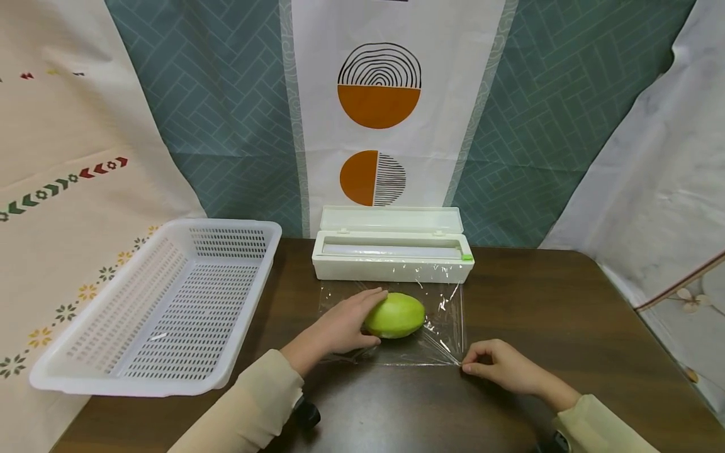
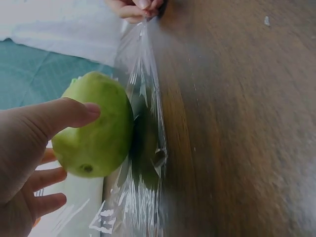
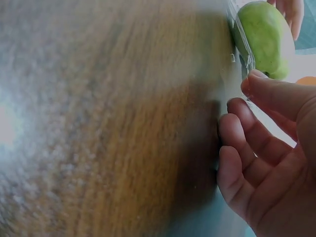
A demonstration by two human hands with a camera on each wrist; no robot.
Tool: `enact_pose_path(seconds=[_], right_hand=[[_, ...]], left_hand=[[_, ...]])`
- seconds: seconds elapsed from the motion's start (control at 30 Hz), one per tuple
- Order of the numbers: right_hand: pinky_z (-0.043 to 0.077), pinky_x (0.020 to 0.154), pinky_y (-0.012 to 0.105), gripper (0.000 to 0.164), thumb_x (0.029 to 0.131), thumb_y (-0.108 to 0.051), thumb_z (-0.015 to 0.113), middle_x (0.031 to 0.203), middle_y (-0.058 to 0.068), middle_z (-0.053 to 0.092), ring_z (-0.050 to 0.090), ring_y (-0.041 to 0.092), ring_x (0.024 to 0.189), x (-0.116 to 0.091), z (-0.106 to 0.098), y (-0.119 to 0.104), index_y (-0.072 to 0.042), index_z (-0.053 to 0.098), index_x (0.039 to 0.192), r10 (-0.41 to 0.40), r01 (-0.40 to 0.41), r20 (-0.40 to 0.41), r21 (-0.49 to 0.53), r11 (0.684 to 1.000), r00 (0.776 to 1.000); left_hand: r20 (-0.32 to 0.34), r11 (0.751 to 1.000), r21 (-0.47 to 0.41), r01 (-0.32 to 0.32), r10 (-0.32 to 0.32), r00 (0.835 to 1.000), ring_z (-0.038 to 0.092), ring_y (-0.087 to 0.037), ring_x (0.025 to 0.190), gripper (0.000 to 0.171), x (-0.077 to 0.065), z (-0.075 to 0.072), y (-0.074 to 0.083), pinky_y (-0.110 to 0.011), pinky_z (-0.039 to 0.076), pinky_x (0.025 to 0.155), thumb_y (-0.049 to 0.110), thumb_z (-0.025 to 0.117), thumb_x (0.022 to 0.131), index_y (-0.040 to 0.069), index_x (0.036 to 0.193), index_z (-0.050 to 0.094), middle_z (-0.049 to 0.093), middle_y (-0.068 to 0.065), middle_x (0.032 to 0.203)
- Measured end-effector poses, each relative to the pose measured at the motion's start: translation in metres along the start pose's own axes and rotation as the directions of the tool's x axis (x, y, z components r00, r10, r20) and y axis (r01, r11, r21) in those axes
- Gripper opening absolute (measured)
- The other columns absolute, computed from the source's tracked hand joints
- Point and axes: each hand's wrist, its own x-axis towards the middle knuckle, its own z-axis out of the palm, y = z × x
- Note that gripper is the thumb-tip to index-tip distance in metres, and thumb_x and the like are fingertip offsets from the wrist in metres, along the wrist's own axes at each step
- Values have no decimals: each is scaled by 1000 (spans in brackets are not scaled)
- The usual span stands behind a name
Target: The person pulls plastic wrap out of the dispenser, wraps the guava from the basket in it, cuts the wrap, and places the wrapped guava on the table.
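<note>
A green mango [image 1: 395, 315] lies on a sheet of clear cling film [image 1: 447, 314] spread over the table. My left hand [image 1: 348, 319] holds it from the left side; in the left wrist view the thumb rests across the mango [image 2: 101, 123], and the fingers reach partly behind it. At the sheet's near right corner, my right hand [image 1: 501, 365] pinches the film between thumb and forefinger. Creases run from that corner toward the fruit. The right wrist view shows the other fingers [image 3: 232, 170] of this hand loosely curled near the tabletop.
Behind the mango stands a white film dispenser box [image 1: 391, 270], its lid raised and a film roll inside; the sheet extends from its front. A white perforated plastic basket [image 1: 226, 352] stands at the left. Patterned cloths [image 1: 226, 126] hang behind the dark wooden table [image 1: 538, 302].
</note>
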Motion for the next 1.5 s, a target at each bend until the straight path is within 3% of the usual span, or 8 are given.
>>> enact_pose_path(seconds=[0.23, 0.37, 0.57, 0.7, 0.8, 0.93, 1.07, 1.5], right_hand=[[43, 57, 20, 10, 89, -22, 65, 76, -7, 62, 48, -4, 66, -1, -2, -3, -13, 69, 85, 48, -48, 12, 37, 998, 999], [42, 48, 20, 12, 89, -23, 65, 70, -10, 55, 44, -4, 55, -2, -3, -3, -12, 69, 86, 71, -73, 26, 69, 995, 997], [42, 50, 20, 11, 89, -21, 64, 73, -11, 58, 45, -5, 58, -1, -3, -1, -12, 69, 86, 53, -54, 27, 59, 997, 998], [42, 51, 19, 11, 89, -20, 65, 72, -9, 58, 46, -5, 60, 0, -5, -1, -11, 69, 86, 43, -45, 27, 63, 997, 999], [42, 49, 19, 11, 89, -19, 64, 69, -6, 57, 46, -5, 59, 1, -7, -1, -10, 69, 86, 40, -43, 31, 76, 996, 999], [42, 48, 20, 10, 90, -17, 64, 67, -1, 57, 46, -5, 59, 1, -8, 0, -9, 69, 86, 25, -28, 29, 82, 996, 999], [42, 48, 19, 9, 90, -14, 63, 67, 1, 57, 46, -5, 59, 2, -9, 0, -8, 68, 86, 9, -11, 22, 79, 997, 1000], [49, 58, 22, 10, 89, -18, 66, 77, 3, 66, 54, -2, 67, 6, -19, -2, -9, 69, 87, -3, 4, -51, 21, 1000, 999]], left_hand=[[50, 993, -57, 104, -101, 994, 41, -27, 134, 89, -18, -3, -10, -43, 37, 108, 30, 77, 78, 8, 148, 28, 41, -11, 146], [84, 988, -69, 138, -132, 988, 43, -34, 131, 81, -29, -3, -16, -46, 37, 107, 27, 77, 76, 3, 142, 36, 46, -16, 140], [130, 997, -34, 76, -71, 989, 58, -20, 96, 40, -41, -2, -22, -35, 49, 84, 22, 80, 72, 4, 103, 63, 62, -5, 104], [167, 999, 24, 25, -29, 986, 57, -15, 85, 21, -46, -2, -22, -27, 49, 72, 21, 81, 71, 10, 82, 67, 60, -2, 97], [154, 998, 67, -19, 8, 988, 57, -13, 80, 11, -49, -1, -23, -23, 48, 67, 16, 79, 72, 13, 73, 68, 60, 0, 94], [95, 982, 168, -82, 67, 993, 54, -11, 72, 13, -50, 2, -23, -22, 47, 62, 11, 75, 74, 16, 65, 67, 56, 4, 82], [58, 965, 245, -91, 79, 995, 52, -11, 68, 14, -51, 5, -23, -22, 45, 59, 11, 72, 76, 18, 65, 66, 53, 5, 78], [-8, 975, 218, -51, 55, 998, 54, -14, 71, 14, -56, -10, -16, -24, 47, 60, 14, 74, 78, 17, 69, 64, 53, 3, 80]])
